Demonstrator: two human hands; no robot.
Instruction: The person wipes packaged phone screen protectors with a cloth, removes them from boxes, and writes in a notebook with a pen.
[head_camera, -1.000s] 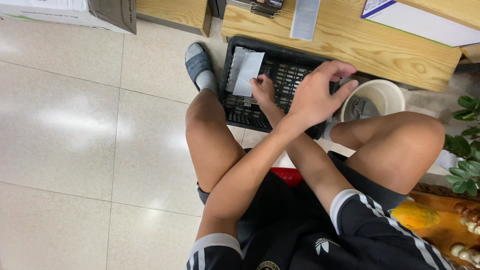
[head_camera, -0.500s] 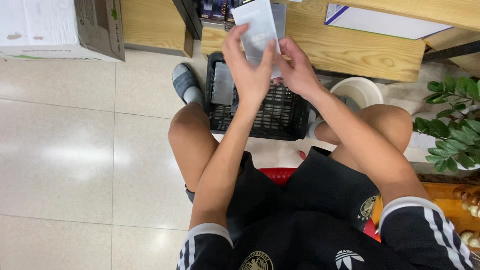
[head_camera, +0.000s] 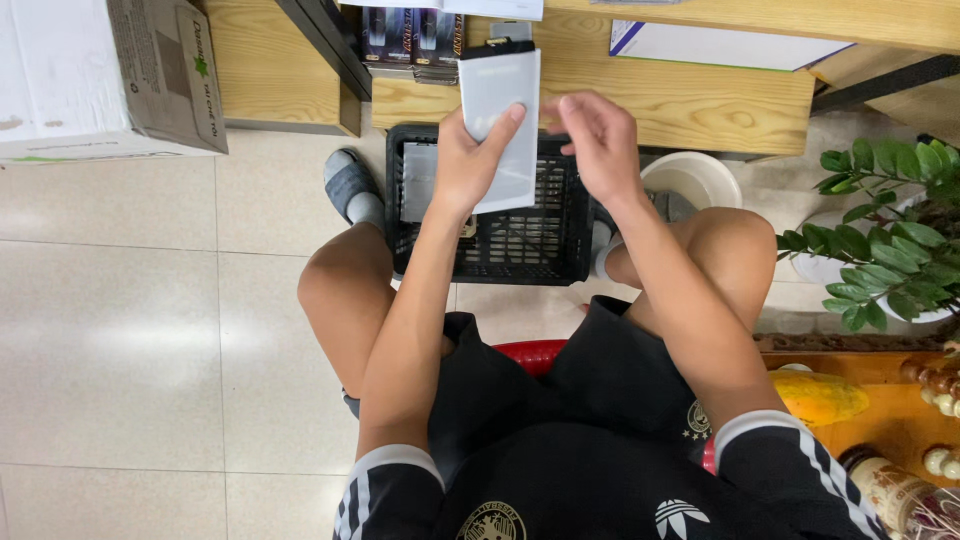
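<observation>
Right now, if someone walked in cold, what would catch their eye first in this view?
Probably the pale flat packet held up by the left hand near the top centre, with the right hand open just beside it and not touching it. Right below them a black slatted crate sits on the tiled floor between the person's bare knees. After that, the leafy green plant at the right edge stands out.

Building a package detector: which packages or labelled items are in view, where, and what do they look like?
Flat pouch: silvery-white rectangle, held up by the left hand above the black basket; right hand beside it, apart.
Second pale pouch: lying in the basket's left side.
Cardboard box: top left on the floor, white and brown.
Dark small boxes: shelf, top centre.
Flat white package: blue-edged, shelf, top right.
</observation>
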